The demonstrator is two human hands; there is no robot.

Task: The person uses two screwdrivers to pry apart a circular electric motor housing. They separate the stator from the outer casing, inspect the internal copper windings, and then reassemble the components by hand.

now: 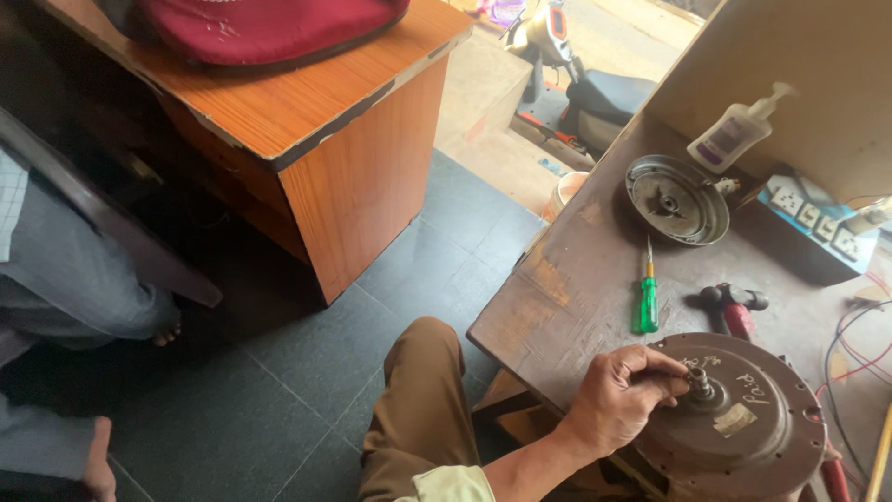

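The round brown motor hub [739,423] sits at the lower right of the frame on your table [576,288], and your one visible hand [621,398] is pinched shut on its centre shaft [699,379]. Can't tell which hand. Green screwdriver [648,299] lies just above.

This was a small repair workshop opening onto a street. A scarred workbench [567,288] carried a green screwdriver [647,299], a hammer [734,307], loose wires [850,349] and motor housings [675,198], with a scooter [585,84] parked outside.
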